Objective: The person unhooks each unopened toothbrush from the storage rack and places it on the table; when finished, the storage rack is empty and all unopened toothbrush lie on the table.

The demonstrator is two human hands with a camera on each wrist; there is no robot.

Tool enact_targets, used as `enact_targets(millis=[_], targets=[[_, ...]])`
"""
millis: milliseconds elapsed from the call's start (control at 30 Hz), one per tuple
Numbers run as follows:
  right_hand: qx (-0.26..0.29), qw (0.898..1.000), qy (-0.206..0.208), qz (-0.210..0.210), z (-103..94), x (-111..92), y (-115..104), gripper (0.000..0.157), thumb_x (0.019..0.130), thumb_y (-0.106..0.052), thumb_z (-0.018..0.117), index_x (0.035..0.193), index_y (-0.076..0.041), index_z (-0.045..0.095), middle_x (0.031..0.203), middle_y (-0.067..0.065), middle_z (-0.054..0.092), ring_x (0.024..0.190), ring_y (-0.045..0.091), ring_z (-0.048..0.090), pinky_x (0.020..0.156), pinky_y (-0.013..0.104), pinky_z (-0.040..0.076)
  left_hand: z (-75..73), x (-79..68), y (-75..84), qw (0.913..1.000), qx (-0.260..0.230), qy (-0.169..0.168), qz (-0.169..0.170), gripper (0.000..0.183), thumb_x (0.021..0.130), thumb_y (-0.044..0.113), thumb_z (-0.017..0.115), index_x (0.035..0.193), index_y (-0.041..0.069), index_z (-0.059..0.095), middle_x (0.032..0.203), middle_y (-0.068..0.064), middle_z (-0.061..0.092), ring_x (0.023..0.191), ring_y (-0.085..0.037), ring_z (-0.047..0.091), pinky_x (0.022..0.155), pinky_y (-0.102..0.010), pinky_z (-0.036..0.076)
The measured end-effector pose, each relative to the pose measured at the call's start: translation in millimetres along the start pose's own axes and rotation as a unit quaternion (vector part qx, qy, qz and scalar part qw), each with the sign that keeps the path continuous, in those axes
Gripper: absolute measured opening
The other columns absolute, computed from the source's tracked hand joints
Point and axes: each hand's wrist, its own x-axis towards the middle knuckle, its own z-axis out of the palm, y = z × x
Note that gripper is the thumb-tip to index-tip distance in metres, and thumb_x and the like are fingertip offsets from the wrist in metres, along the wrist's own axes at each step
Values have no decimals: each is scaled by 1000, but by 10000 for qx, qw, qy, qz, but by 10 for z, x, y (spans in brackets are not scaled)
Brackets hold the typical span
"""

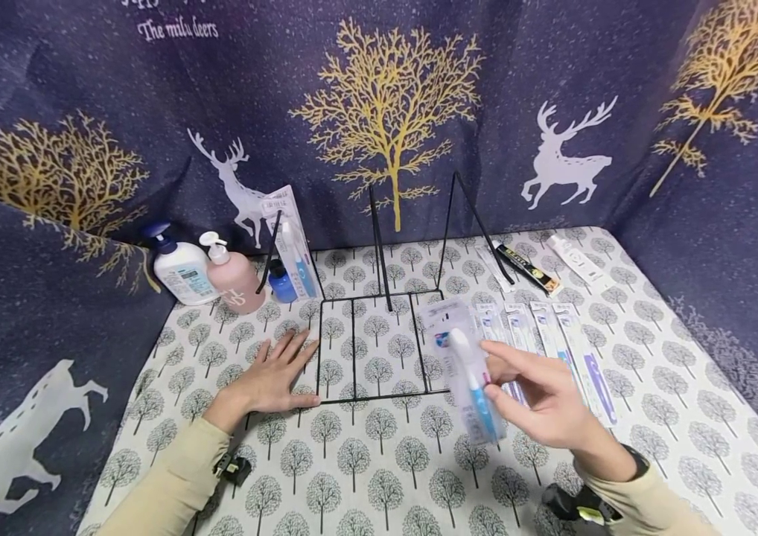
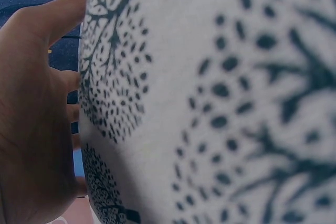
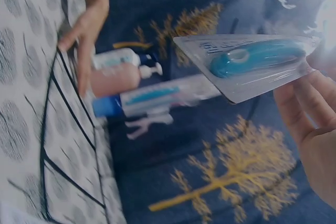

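Observation:
My right hand [image 1: 546, 394] pinches a toothbrush in a clear blister pack [image 1: 481, 409] by its right edge, raised over the right side of a black wire rack [image 1: 354, 350]. In the right wrist view, the pack's blue handle [image 3: 257, 56] shows through the plastic, with fingers at one end. My left hand [image 1: 272, 380] lies on the tablecloth with fingers spread, its thumb tip at the rack's left front corner. Another packaged toothbrush [image 1: 295, 246] stands upright at the rack's left end. Several more packs [image 1: 553, 335] lie side by side beyond my right hand.
At the back left stand a white pump bottle [image 1: 185, 272], a pink pump bottle [image 1: 237, 281] and a small blue bottle [image 1: 281, 283]. A black toothpaste box [image 1: 526, 268] and a white tube [image 1: 576, 260] lie at the back right. Thin wire dividers rise from the rack.

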Motion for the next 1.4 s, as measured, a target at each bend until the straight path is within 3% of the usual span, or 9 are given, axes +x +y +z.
enact_targets(millis=[200, 333, 567, 800, 1033, 1233, 1400], targets=[[-37, 9981, 604, -98, -281, -63, -104, 47, 78, 14, 57, 119, 26, 39, 93, 25, 66, 78, 21, 66, 59, 22, 55, 18, 8, -4, 10000, -8, -72, -55, 102, 71, 80, 41, 148, 20, 11, 155, -7, 0, 140, -35, 6, 108, -64, 9], [-177, 9930, 1166, 67, -507, -154, -152, 47, 75, 16, 59, 117, 27, 40, 89, 26, 66, 74, 21, 66, 57, 21, 55, 16, 6, -4, 9999, -43, -126, -87, 101, 72, 80, 40, 148, 21, 9, 155, -6, -1, 140, -34, 4, 109, -62, 8], [-221, 9761, 2072, 625, -821, -356, -183, 46, 73, 24, 55, 115, 30, 39, 89, 24, 67, 81, 23, 66, 70, 20, 56, 5, -8, 2, 9998, -103, -143, -116, 100, 73, 79, 41, 148, 21, 10, 155, -7, 0, 140, -34, 5, 109, -62, 8], [-524, 9558, 2608, 1250, -1096, -572, -131, 45, 71, 31, 45, 115, 31, 38, 88, 18, 68, 77, 18, 65, 68, 17, 54, 3, -11, 14, 9998, -117, -133, -110, 100, 72, 78, 43, 148, 21, 11, 155, -7, 1, 140, -34, 6, 109, -62, 8], [-1189, 9140, 3063, 2381, -1329, -842, -61, 45, 74, 29, 43, 119, 22, 46, 81, 7, 67, 71, 10, 63, 63, 12, 51, 17, 5, 12, 9999, -44, -98, -58, 101, 72, 79, 41, 148, 21, 10, 155, -7, 0, 140, -34, 6, 108, -63, 9], [-1785, 8769, 3130, 3180, -1483, -1032, -9, 44, 79, 21, 48, 121, 14, 50, 80, 0, 67, 71, 4, 62, 63, 8, 49, 24, 13, 3, 9999, -21, -103, 13, 100, 73, 78, 42, 148, 19, 11, 155, -9, 1, 139, -36, 7, 108, -64, 10], [-2793, 8263, 2754, 4042, -1637, -1204, 54, 45, 82, 14, 50, 126, 2, 52, 78, -9, 62, 65, -4, 58, 55, 5, 46, 0, 15, 0, 9999, -74, -85, 1, 100, 73, 77, 44, 148, 19, 12, 155, -9, 2, 139, -36, 6, 108, -64, 10]])
